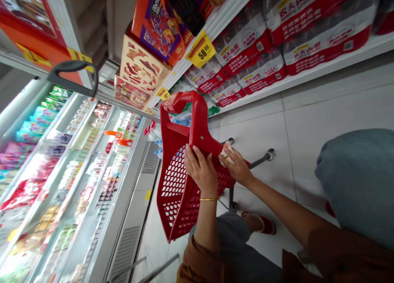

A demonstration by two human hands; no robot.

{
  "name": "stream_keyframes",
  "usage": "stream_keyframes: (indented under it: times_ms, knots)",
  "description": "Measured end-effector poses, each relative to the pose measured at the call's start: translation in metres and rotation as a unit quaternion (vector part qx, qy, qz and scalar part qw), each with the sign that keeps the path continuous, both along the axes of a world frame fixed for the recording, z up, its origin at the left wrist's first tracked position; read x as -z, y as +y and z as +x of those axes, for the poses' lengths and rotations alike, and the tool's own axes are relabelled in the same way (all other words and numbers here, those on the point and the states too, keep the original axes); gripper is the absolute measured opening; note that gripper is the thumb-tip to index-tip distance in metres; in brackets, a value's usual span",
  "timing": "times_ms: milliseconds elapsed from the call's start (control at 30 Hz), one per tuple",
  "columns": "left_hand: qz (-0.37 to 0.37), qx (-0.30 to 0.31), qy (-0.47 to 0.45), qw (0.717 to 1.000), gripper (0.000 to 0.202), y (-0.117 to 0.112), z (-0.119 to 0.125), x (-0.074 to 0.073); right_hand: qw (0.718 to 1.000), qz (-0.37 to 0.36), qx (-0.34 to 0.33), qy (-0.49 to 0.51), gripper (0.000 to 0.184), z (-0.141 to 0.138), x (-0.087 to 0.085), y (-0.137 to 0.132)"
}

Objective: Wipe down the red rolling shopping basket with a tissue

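Observation:
A red plastic shopping basket (200,127) with honeycomb-holed sides and a thick loop handle stands tilted in the middle of the view. My left hand (201,170), a thin gold bangle at its wrist, grips the basket's rim below the handle, fingers laid over the edge. Beside it, my right hand (236,166) presses a crumpled white cloth (227,154) with orange marks against the basket's side. The fingers are closed over this cloth and hide part of it.
Shelves hold shrink-wrapped water bottles (252,69) and snack boxes (154,28). A refrigerated display case (76,172) runs along the left. Below the basket, grey legs end in a caster wheel (271,154) on the tiled floor (308,110). My knee (360,180) is at the right.

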State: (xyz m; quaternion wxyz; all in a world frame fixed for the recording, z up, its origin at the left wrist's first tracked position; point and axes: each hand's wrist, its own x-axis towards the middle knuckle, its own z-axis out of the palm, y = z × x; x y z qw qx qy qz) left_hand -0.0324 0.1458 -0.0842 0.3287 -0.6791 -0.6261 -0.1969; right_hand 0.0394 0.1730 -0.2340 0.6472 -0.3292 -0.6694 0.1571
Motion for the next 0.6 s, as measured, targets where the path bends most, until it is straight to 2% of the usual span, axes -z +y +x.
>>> stream_keyframes:
  times_ms: [167,300,400,467,600]
  knots:
    - [0.014,0.003,0.090,0.996,0.054,-0.002,-0.008,-0.011,1.000,0.000,0.011,0.004,0.048,0.005,0.019,-0.004]
    - [-0.001,0.046,0.210,0.977,0.052,-0.002,-0.012,-0.028,1.000,-0.021,0.000,0.015,0.050,0.008,0.021,-0.005]
    - [-0.107,0.110,0.294,0.944,0.053,0.005,-0.009,-0.043,0.999,-0.018,0.000,0.032,0.055,0.008,0.007,-0.006]
    - [-0.203,0.155,0.336,0.907,0.053,0.013,-0.005,-0.051,0.999,-0.012,-0.005,0.040,0.060,0.006,-0.007,-0.005]
    - [-0.304,0.172,0.404,0.845,0.052,0.029,0.001,-0.059,0.999,-0.003,-0.014,0.049,0.065,0.000,-0.029,-0.003]
